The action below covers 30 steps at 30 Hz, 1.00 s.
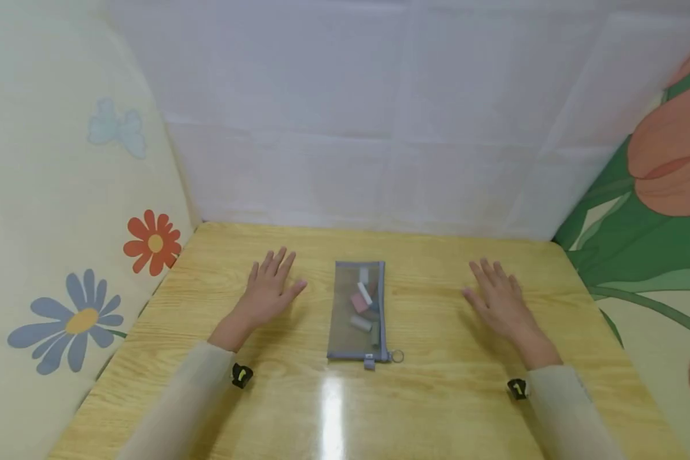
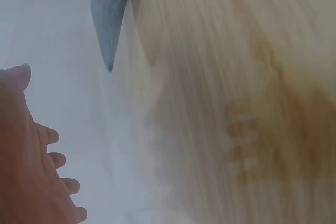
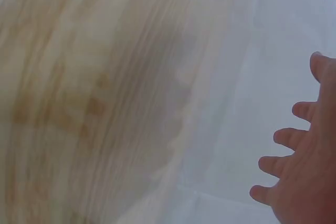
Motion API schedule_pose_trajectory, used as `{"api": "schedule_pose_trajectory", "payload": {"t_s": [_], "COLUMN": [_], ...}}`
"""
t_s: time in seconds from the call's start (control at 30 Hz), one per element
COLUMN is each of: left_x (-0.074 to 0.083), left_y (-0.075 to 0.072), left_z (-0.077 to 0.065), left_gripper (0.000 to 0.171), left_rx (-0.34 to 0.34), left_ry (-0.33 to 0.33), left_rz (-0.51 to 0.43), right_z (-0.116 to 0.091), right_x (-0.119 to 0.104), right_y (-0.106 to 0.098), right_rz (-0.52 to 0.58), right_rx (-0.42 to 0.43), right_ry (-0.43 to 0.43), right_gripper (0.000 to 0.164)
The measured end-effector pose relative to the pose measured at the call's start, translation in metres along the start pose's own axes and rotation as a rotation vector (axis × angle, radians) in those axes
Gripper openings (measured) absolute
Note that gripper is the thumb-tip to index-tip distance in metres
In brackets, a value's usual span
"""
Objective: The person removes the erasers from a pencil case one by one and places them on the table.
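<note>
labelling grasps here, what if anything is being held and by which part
Nothing is held: the left hand and right hand are spread and empty, with the translucent zip pouch lying untouched between them.

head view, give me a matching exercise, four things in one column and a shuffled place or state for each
1. mesh zip pouch
2. metal ring
3. left hand
4. red flower

A. on the left backdrop
B. lying flat, small pieces inside
C. fingers spread, back side up
D. by the pouch's lower right corner

Pairs: 1-B; 2-D; 3-C; 4-A
</note>
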<state>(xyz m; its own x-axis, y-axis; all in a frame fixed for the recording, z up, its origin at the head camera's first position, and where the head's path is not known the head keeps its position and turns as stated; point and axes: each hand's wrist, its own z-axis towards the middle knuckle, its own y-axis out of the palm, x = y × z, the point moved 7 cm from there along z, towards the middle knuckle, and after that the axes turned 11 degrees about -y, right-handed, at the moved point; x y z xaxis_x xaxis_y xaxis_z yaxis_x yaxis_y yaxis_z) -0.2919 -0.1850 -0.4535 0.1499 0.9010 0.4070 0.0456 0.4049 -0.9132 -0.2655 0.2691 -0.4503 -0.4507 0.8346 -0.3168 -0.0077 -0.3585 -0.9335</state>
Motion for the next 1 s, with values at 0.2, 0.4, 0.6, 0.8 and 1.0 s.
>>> {"api": "schedule_pose_trajectory", "payload": {"t_s": [0.2, 0.4, 0.6, 0.8, 1.0], "left_x": [0.022, 0.043, 0.063, 0.084, 0.104], "left_y": [0.012, 0.027, 0.035, 0.043, 0.053], "left_z": [-0.004, -0.015, -0.023, -0.033, -0.046], "left_gripper": [0.077, 0.077, 0.078, 0.079, 0.08], "left_rx": [-0.013, -0.056, -0.067, -0.103, -0.143], "left_ry": [0.059, 0.117, 0.184, 0.249, 0.303], "left_rz": [0.024, 0.024, 0.064, 0.114, 0.156], "right_z": [0.003, 0.003, 0.005, 0.004, 0.001], "right_x": [-0.018, -0.037, -0.055, -0.071, -0.086], "right_y": [0.009, 0.018, 0.023, 0.029, 0.037], "right_rz": [-0.004, 0.015, 0.014, 0.013, 0.01], "right_rx": [0.008, 0.0, 0.011, -0.008, -0.017], "right_ry": [-0.062, -0.099, -0.15, -0.195, -0.252], "right_gripper": [0.066, 0.062, 0.055, 0.052, 0.049]}}
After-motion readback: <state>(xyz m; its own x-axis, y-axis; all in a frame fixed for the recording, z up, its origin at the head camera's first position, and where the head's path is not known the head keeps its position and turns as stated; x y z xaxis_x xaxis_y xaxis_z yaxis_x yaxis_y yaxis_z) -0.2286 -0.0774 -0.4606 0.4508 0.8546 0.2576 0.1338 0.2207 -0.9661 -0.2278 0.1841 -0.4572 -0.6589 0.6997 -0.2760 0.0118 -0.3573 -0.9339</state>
